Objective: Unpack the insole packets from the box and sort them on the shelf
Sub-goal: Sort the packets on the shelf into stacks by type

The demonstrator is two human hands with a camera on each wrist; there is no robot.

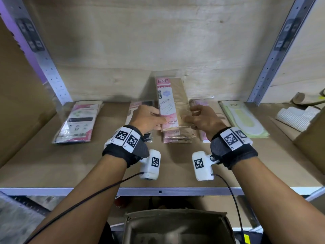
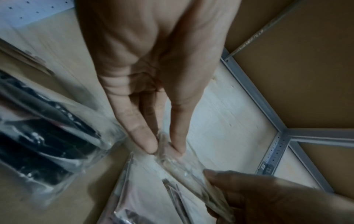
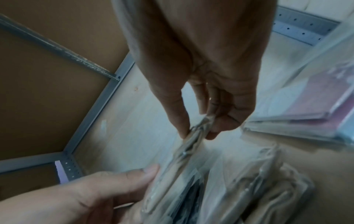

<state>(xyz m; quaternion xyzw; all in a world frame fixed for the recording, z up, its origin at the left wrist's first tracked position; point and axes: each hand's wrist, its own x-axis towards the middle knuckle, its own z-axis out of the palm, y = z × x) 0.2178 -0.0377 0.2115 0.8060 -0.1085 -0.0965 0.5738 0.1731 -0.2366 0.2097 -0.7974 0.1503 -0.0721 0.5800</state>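
An insole packet (image 1: 167, 103), clear plastic with a pink printed card and a beige insole, is held tilted up over a stack of like packets (image 1: 177, 137) at mid-shelf. My left hand (image 1: 155, 118) pinches its left edge between thumb and fingers; the left wrist view shows that pinch (image 2: 165, 146) on the packet's edge (image 2: 184, 166). My right hand (image 1: 191, 118) pinches the right edge, seen close in the right wrist view (image 3: 199, 131). The open cardboard box (image 1: 175, 226) sits low, below the shelf's front edge.
On the shelf board (image 1: 88, 169) lie other stacks: pink-and-black packets (image 1: 75, 122) at left, dark ones (image 1: 140, 104) behind my left hand, pink ones (image 1: 202, 103) behind my right, green ones (image 1: 244, 118) further right. A cardboard box with white rolls (image 1: 297, 117) stands far right.
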